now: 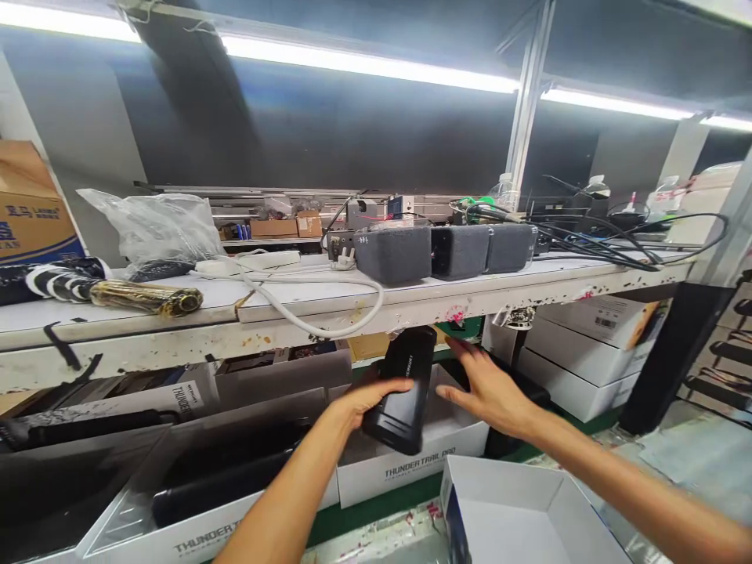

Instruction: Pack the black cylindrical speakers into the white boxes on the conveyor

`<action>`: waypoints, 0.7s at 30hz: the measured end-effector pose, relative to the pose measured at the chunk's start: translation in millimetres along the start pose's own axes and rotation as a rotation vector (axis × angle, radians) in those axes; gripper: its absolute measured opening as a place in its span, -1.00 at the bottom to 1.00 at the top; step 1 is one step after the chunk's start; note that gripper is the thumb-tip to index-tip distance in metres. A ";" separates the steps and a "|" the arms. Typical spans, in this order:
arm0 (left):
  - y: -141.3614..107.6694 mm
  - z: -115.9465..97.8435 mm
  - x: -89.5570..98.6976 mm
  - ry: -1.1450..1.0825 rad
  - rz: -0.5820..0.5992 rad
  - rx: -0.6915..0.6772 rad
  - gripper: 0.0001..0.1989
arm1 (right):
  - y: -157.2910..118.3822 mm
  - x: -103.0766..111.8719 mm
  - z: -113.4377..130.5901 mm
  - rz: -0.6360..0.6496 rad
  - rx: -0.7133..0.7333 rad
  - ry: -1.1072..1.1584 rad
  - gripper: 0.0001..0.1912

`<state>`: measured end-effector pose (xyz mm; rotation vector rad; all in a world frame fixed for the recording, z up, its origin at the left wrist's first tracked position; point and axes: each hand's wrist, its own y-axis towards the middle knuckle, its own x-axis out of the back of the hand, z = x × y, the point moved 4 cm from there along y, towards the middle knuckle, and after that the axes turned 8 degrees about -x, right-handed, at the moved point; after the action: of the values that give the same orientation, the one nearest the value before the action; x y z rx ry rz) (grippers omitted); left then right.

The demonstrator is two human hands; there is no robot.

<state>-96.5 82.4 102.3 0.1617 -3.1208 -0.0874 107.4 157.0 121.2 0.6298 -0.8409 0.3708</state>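
Note:
My left hand grips a black elongated device with pale lettering, its thumb lying across the front. The device is tilted, above a white box printed THUNDER TRAIL PRO. Just to the right, my right hand is open with fingers spread, apart from the device. Another printed white box at the lower left holds a similar black item. An open white box sits in front at the lower right.
Above the boxes runs a white shelf carrying grey fabric-covered blocks, a white cable, a gold-and-black microphone-like item and black cables. Stacked white boxes stand at the right beside a dark post.

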 end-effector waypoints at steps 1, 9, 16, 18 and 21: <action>-2.9 -5.7 7.9 0.066 0.028 -0.024 -0.29 | 3.5 2.9 9.2 -0.030 0.168 -0.160 -0.11; -8.6 -31.5 40.7 0.580 -0.035 -0.189 -0.55 | 23.6 -33.1 59.6 0.103 0.577 -0.680 0.01; -40.1 39.3 88.4 1.204 -0.347 0.018 -0.42 | 46.5 -64.2 45.6 0.216 0.280 -0.914 0.06; -45.8 59.0 87.9 1.319 -0.314 0.018 -0.40 | 46.8 -86.1 48.0 0.309 0.310 -0.922 0.03; -50.1 70.3 86.7 1.451 -0.242 -0.039 -0.47 | 46.0 -120.2 45.5 0.440 0.295 -0.802 0.06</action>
<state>-178.9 27.6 30.3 0.3765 -1.6460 -0.0116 -17.8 155.3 66.9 0.8846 -1.7261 0.6647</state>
